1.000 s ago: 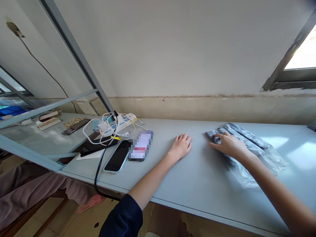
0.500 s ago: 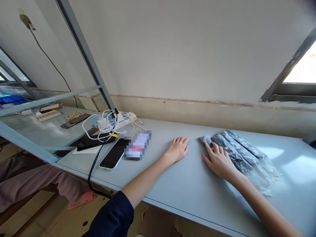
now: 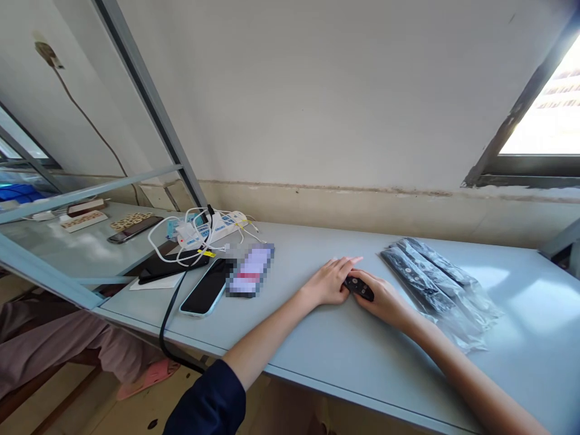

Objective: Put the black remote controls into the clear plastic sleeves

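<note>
A small black object with round marks, like a remote control, is in my right hand, whose fingers wrap round it. My left hand touches the object's far left end and the right fingertips; its fingers lie close together, and whether they grip the object is hard to see. Both hands rest low over the pale table. To the right of them lie several dark items in clear plastic bags, side by side and touched by neither hand.
Left of my hands lie a phone with a blurred screen, a light-blue-edged phone, a black pouch and a power strip with tangled white cables. A metal frame rises at the left. A person's leg shows below it.
My right hand has moved left, away from the plastic bags, and now holds the black remote-like object. It has met my left hand. The bagged group looks narrower at its left side.
</note>
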{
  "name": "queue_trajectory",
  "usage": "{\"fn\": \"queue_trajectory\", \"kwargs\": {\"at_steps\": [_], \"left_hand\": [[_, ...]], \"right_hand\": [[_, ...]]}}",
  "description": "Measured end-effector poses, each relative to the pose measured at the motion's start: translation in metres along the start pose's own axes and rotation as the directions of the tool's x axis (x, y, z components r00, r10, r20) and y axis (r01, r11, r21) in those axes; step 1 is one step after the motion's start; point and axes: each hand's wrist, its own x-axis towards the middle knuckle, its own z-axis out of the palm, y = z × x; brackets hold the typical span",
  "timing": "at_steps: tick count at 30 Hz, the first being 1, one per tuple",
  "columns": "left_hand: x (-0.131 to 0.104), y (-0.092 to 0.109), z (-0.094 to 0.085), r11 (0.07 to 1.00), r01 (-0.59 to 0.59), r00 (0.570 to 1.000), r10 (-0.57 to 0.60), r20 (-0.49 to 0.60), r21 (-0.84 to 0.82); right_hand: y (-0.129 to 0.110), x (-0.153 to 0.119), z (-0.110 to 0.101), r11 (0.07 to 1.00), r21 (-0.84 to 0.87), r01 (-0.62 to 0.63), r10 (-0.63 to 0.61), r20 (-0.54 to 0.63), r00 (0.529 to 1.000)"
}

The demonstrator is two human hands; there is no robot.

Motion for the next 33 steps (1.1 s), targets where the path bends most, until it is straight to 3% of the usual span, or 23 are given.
{"fn": "queue_trajectory", "kwargs": {"at_steps": [5, 10, 13, 17, 21, 25, 33], "left_hand": [[0.003, -0.004, -0.005, 0.985, 0.112, 0.992, -0.118, 0.037, 0.128], [0.002, -0.017, -0.015, 0.927, 0.297, 0.954, -0.295, -0.042, 0.230], [0.000, -0.022, -0.019, 0.908, 0.346, 0.938, -0.334, -0.092, 0.238], [0.000, -0.021, -0.021, 0.878, 0.412, 0.909, -0.381, -0.168, 0.242], [0.000, -0.020, -0.022, 0.861, 0.455, 0.885, -0.409, -0.224, 0.227], [0.001, -0.023, -0.023, 0.858, 0.477, 0.868, -0.426, -0.255, 0.192], [0.001, -0.024, -0.025, 0.855, 0.495, 0.858, -0.452, -0.246, 0.157]], "right_hand": [[-0.003, 0.001, -0.018, 0.990, -0.113, -0.080, 0.062, -0.152, 0.986], [0.003, 0.001, -0.028, 0.951, -0.191, -0.243, 0.193, -0.249, 0.949], [0.006, 0.001, -0.030, 0.917, -0.099, -0.386, 0.345, -0.291, 0.892], [0.010, 0.003, -0.031, 0.853, 0.181, -0.489, 0.521, -0.337, 0.784], [0.014, 0.004, -0.032, 0.720, 0.493, -0.488, 0.661, -0.273, 0.699], [0.013, 0.003, -0.035, 0.649, 0.583, -0.489, 0.706, -0.223, 0.672], [0.006, 0.005, -0.040, 0.417, 0.778, -0.471, 0.783, -0.044, 0.620]]}}
